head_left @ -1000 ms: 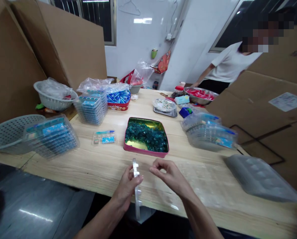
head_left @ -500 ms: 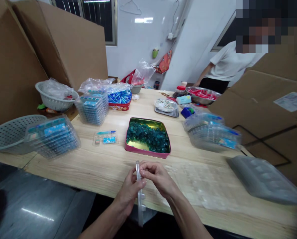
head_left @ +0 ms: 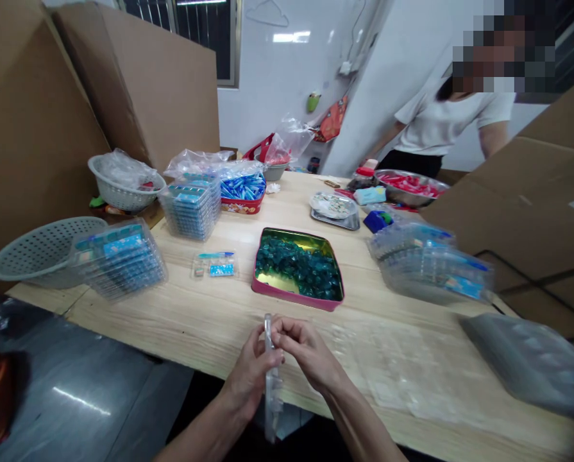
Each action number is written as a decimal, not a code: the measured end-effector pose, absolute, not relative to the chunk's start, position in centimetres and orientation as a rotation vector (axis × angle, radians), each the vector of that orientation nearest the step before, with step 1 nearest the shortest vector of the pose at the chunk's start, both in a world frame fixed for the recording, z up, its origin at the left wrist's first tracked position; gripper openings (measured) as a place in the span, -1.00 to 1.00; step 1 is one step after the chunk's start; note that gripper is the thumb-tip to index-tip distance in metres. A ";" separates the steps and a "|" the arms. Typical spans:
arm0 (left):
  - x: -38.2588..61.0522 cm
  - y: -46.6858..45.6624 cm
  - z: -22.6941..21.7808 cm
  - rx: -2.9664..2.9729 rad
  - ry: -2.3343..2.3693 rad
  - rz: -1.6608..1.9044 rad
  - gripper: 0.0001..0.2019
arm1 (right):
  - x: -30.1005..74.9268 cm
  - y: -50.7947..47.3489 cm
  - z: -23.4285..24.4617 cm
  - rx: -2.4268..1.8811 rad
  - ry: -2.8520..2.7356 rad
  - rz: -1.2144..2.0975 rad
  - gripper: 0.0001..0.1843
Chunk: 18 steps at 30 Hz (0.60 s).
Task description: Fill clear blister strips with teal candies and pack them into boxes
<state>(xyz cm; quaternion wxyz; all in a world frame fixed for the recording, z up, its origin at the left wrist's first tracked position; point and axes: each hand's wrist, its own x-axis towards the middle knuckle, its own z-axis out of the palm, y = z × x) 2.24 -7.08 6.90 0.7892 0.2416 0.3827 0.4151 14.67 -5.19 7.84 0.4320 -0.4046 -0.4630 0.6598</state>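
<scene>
Edge-on between my hands is a clear plastic blister tray (head_left: 269, 410), held upright at the table's front edge. My left hand (head_left: 249, 367) grips it from the left, thumb lying across its edge. At its upper part, the closed fingers of my right hand (head_left: 302, 346) pinch the near side. Just beyond stands a pink-rimmed tin (head_left: 299, 299) of dark green translucent pieces (head_left: 296, 264). Left of the tin lies a clear tray (head_left: 215, 264) with a blue pen and a blue patterned piece in it. Whether I hold one tray or several nested together, I cannot tell.
Stacked filled trays (head_left: 123, 256) lean by a grey basket (head_left: 41, 247) at left; another stack (head_left: 190, 205) stands behind. Blue pens (head_left: 241, 187) fill a red tin. Filled trays (head_left: 431, 260) and empty clear trays (head_left: 531, 359) lie right. A person (head_left: 453, 119) stands beyond cardboard boxes.
The view has swung slightly left, so the table's things sit farther right. Both hands keep their hold on the clear tray. The person at the back has shifted, showing more of both arms.
</scene>
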 end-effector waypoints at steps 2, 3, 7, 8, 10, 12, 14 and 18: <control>1.8 -7.1 6.9 0.517 0.821 0.905 -0.31 | 14.3 -5.1 7.8 -1.013 -1.146 1.656 -0.69; 1.6 -7.1 6.8 0.517 0.815 0.915 -0.30 | 14.1 -5.1 7.8 -1.017 -1.146 1.656 -0.70; 1.0 -7.1 6.5 0.520 0.771 0.943 -0.26 | 13.2 -5.0 7.5 -1.027 -1.148 1.649 -0.72; 0.8 -7.1 6.4 0.518 0.768 0.945 -0.26 | 12.9 -4.9 7.4 -1.025 -1.145 1.651 -0.72; 0.5 -7.1 6.2 0.501 0.783 0.943 -0.27 | 12.5 -4.8 7.2 -1.021 -1.136 1.657 -0.72; 0.1 -7.0 6.1 0.472 0.811 0.936 -0.29 | 12.4 -4.7 7.2 -1.024 -1.122 1.635 -0.72; -0.6 -6.7 6.0 0.448 0.842 0.936 -0.33 | 13.1 -4.5 7.7 -1.044 -1.116 1.561 -0.73; -2.4 -5.9 6.0 0.459 0.922 0.972 -0.34 | 16.4 -3.9 9.6 -1.213 -1.235 1.388 -0.73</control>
